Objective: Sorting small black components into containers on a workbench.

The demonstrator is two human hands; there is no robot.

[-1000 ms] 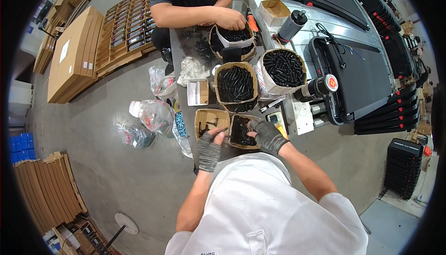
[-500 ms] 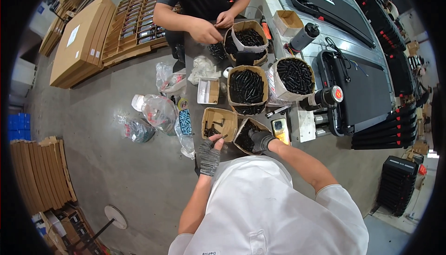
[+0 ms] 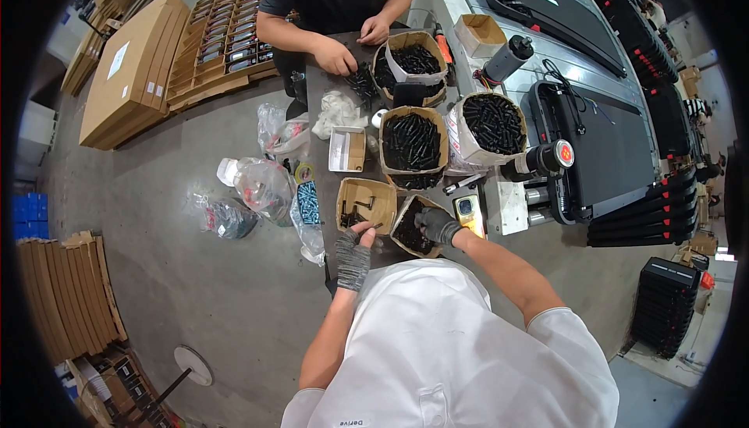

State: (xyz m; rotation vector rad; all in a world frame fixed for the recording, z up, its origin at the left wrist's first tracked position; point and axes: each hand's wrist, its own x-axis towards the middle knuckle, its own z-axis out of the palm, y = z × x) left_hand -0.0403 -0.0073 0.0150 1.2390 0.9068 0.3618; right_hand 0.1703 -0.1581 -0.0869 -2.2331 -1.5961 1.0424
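Note:
My left hand (image 3: 353,259), in a grey fingerless glove, pinches a small black pin-like part (image 3: 378,226) between thumb and fingertips. It is at the near edge of an open cardboard box (image 3: 388,191) with a few black bolt-like parts (image 3: 355,216) inside. To the right, my gloved right hand (image 3: 441,227) is over a second carton (image 3: 402,213) filled with small black pieces (image 3: 409,234). Its fingers are drawn together at the pieces; whatever is between them is too small to make out.
Beyond stand several cartons heaped with black parts (image 3: 412,142). A phone-like yellow device (image 3: 470,216) lies right of my right hand. Blue screws (image 3: 308,202) and plastic bags (image 3: 265,186) are at the left. Across the table, a co-worker's hand (image 3: 336,56) reaches to black parts.
My right hand has risen a little out of the pieces in its carton. My left hand stays nearly in place. The co-worker's hand has lowered toward the black parts on the table.

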